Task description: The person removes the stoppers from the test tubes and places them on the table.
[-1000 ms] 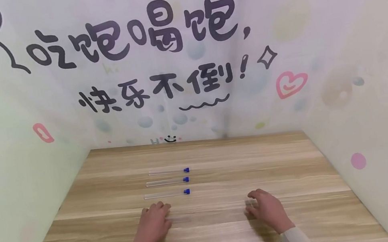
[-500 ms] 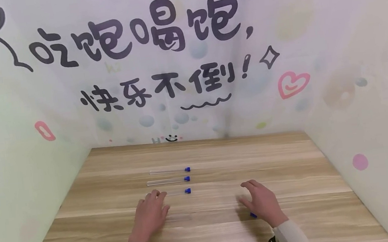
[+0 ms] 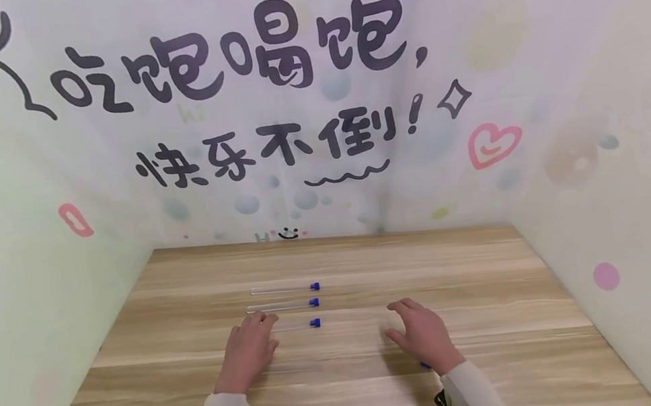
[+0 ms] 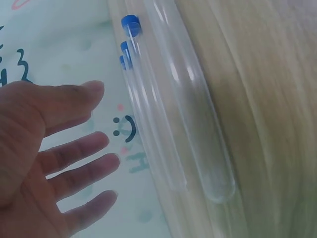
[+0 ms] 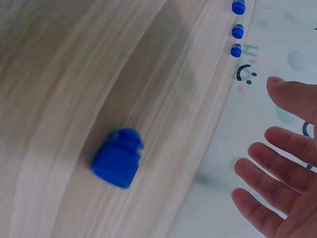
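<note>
Three clear tubes with blue caps lie side by side on the table: a far tube [image 3: 281, 289], a middle tube [image 3: 280, 306] and a near tube [image 3: 292, 325]. A fourth, uncapped tube [image 4: 198, 119] lies closer to the person, faint in the head view. My left hand [image 3: 248, 353] hovers with relaxed fingers, covering the near tube's closed end in the head view; nothing is in its grasp. My right hand [image 3: 421, 332], also holding nothing, has its fingers [image 5: 267, 173] spread. A loose blue cap [image 5: 118, 158] lies on the table, partly hidden beneath that hand in the head view.
The wood-grain table [image 3: 498, 317] meets a printed back wall [image 3: 326, 209] and pale side walls. Black bands or devices show at both sleeve cuffs, one at the right wrist [image 3: 444, 404].
My right hand has moved left and forward, uncovering part of the loose blue cap. My left hand has shifted forward over the near tube's end.
</note>
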`<action>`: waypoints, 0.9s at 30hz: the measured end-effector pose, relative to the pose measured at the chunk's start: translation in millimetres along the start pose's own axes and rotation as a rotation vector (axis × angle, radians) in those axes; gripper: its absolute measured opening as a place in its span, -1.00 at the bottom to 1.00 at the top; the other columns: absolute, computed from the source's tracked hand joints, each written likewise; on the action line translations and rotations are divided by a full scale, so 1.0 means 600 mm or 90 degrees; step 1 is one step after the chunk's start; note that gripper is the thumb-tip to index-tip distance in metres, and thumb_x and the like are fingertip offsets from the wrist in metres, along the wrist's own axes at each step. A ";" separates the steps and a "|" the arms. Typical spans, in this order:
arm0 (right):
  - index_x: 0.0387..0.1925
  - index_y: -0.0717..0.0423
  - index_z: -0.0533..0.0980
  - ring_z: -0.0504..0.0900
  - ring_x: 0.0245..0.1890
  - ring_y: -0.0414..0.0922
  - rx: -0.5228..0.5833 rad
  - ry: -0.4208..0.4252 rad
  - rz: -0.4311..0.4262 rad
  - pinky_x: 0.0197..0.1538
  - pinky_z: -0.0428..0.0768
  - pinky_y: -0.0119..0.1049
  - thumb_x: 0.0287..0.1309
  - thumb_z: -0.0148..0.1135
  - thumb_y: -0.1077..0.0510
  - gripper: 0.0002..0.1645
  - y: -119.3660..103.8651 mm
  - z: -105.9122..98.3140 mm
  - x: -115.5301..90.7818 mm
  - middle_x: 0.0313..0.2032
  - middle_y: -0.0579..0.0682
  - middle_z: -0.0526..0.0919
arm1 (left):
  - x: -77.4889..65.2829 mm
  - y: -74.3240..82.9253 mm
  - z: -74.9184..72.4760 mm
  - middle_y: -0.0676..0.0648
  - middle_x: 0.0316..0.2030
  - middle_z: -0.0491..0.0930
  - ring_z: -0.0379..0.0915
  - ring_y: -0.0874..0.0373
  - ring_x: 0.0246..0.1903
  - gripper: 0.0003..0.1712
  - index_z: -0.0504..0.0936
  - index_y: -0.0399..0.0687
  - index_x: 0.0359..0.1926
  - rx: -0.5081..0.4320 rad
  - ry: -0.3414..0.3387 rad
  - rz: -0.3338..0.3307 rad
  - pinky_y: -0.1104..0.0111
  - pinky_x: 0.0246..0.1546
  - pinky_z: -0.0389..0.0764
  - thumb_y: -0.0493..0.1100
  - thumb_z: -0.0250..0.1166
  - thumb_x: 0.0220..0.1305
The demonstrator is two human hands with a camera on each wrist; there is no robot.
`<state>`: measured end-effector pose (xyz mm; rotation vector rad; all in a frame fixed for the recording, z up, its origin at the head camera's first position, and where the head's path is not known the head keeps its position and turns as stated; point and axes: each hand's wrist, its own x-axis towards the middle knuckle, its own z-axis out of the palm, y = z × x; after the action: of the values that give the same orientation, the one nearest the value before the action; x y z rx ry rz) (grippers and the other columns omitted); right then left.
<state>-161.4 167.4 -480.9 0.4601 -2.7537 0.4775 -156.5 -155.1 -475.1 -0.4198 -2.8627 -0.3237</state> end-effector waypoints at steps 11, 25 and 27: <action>0.14 0.16 0.43 0.67 -0.30 0.04 0.005 -0.021 -0.034 -0.31 0.63 -0.10 -0.11 0.49 0.04 -0.26 -0.032 0.021 0.027 -0.03 0.15 0.62 | 0.019 -0.019 0.019 -0.19 -0.06 0.58 0.49 -0.13 -0.03 -0.56 0.57 -0.16 0.01 -0.004 -0.063 -0.025 -0.02 -0.17 0.51 -0.23 0.42 0.06; 0.24 0.14 0.33 0.65 -0.25 0.06 -0.001 -0.054 -0.039 -0.20 0.63 -0.05 -0.04 0.45 0.04 -0.19 -0.020 0.052 0.040 0.05 0.18 0.55 | 0.042 -0.031 0.043 -0.16 -0.02 0.59 0.49 -0.12 -0.01 -0.58 0.59 -0.11 -0.02 0.003 -0.098 -0.024 -0.03 -0.12 0.50 -0.24 0.42 0.04; 0.24 0.14 0.33 0.65 -0.23 0.07 0.009 -0.059 -0.041 -0.17 0.63 -0.03 -0.04 0.45 0.05 -0.19 -0.020 0.058 0.040 0.06 0.19 0.53 | 0.042 -0.032 0.044 -0.16 -0.05 0.59 0.50 -0.13 -0.03 -0.60 0.60 -0.10 -0.03 0.007 -0.099 -0.020 -0.04 -0.12 0.51 -0.26 0.41 0.04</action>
<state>-187.2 137.4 -500.6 0.5858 -2.8164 0.4707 -190.9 -160.1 -497.3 -0.4164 -3.0237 -0.2930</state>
